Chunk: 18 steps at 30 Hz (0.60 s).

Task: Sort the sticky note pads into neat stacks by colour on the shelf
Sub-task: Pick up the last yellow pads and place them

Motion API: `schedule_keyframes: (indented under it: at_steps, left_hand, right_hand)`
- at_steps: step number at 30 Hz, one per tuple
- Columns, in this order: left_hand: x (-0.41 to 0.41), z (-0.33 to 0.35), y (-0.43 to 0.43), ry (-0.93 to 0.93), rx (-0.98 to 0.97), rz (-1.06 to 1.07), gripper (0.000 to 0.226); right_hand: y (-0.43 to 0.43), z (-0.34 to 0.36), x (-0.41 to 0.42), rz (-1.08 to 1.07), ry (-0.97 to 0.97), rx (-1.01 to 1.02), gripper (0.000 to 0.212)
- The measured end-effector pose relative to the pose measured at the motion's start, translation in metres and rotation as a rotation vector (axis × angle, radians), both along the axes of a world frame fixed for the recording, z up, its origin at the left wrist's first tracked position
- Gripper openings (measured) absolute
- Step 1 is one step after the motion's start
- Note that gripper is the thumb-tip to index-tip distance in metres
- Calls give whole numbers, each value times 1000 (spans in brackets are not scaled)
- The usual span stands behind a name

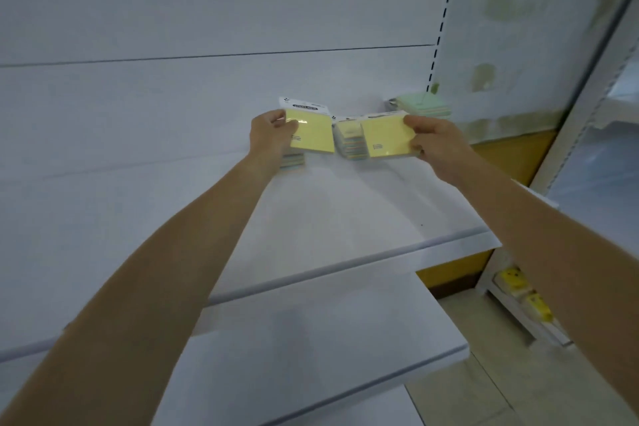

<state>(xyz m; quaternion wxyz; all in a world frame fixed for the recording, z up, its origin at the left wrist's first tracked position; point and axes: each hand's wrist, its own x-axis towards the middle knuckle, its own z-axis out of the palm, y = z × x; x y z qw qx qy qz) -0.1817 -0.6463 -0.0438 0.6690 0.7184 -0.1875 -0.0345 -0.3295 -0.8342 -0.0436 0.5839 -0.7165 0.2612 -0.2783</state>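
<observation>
Fingers (pixel 278 115) of left hand (pixel 271 138) pinching glossy yellow pad (pixel 313 135), right hand (pixel 435 145) pinching second yellow pad (pixel 385 140)

Two pads (pixel 313 135) (pixel 385 140) pale yellow, headers white. Rear stack (pixel 423 104) mint green. Shelf (pixel 345 211) white. Side panel (pixel 511 156) mustard yellow.

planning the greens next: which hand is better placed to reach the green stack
Right, probably: the right hand, holding a yellow pad, is nearest the green stack; the left hand is farther away.
</observation>
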Motion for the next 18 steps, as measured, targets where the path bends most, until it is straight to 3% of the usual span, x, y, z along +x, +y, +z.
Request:
schedule_keyframes:
  at_steps: [2, 6, 9, 12, 18]
  left_hand:
    - [13, 3, -10, 17, -14, 23, 19]
    - [32, 3, -27, 9, -54, 63, 29]
    - [37, 3, -33, -14, -67, 88, 13]
    - [46, 5, -35, -8, -56, 137, 46]
    - [42, 4, -56, -81, -20, 174, 32]
  right_hand:
    - [-9, 4, 13, -21, -11, -31, 50]
    - [-27, 7, 41, -36, -14, -69, 49]
    - [-35, 6, 64, -22, 5, -104, 49]
    - [-40, 6, 84, 48, 47, -125, 46]
    - [-48, -2, 103, 52, 203, -471, 26]
